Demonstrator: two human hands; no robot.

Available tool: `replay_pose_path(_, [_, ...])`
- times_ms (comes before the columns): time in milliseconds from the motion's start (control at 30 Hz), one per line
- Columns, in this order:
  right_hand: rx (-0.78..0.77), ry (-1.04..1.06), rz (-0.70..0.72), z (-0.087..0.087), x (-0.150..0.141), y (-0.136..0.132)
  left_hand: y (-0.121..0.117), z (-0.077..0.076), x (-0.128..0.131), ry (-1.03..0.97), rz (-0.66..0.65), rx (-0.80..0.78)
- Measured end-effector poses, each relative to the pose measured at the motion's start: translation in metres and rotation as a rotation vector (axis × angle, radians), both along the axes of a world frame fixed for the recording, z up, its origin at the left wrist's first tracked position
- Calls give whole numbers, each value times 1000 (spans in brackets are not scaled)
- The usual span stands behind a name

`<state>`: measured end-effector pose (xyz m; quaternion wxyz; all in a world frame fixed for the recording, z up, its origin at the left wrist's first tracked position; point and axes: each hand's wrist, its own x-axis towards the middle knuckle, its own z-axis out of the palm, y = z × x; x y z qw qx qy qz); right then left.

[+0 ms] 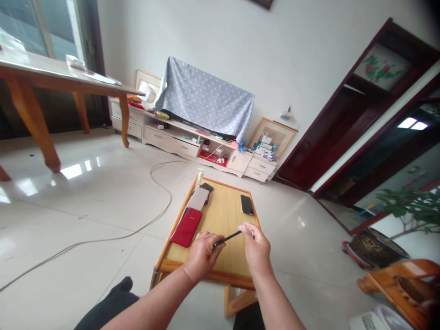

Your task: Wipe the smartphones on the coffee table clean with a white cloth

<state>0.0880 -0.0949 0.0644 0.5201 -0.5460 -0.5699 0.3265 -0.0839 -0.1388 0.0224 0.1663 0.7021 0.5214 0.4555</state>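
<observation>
Above the near part of a small wooden table (223, 197), a thin black phone (232, 237) is seen edge-on. My left hand (202, 255) is closed around its left end. At the right end, my right hand (258, 250) pinches a crumpled white tissue (248, 228) against the phone. Left of my hands lies a red phone (187, 228), back up, over a mostly hidden pale item. Beyond it a silver phone (198, 199) partly covers a dark phone (209, 187). Another black phone (246, 205) rests by the table's right edge.
A small pump bottle (200, 176) stands at the table's far left corner. A cable (151, 220) trails over the tiled floor at left. Ahead is a white TV cabinet (172, 143); a potted plant (374, 247) and wooden chair (398, 284) are at right.
</observation>
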Motion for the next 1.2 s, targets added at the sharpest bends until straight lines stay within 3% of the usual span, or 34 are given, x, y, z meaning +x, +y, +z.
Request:
replay_pose_path(100, [-11,-17,4,-2,1,-3,0,0,0,22,-3,-11])
replay_pose_path(267, [-11,-50,228,-13,-30,-34,5,-4,6,54,1,3])
replay_pose_path(367, [-29,27,139,-11,-20,-18,5,-2,6,5,0,-5])
replay_pose_path(467, [-41,152,-33,-7,10,15,4,0,5,-68,-25,-21])
replay_pose_path(633, [-187,323,-136,-14,44,36,7,1,11,-330,-48,-107])
replay_pose_path(767, [-258,497,-44,-27,47,27,11,8,16,-636,-138,-269])
replay_pose_path(867, [-315,632,49,-31,42,24,13,14,17,-749,-213,-363])
replay_pose_path(1100, [-301,838,132,-10,41,27,16,12,14,-583,-347,-435])
replay_pose_path(1200, [-301,742,240,0,37,16,16,12,13,-442,-248,-300])
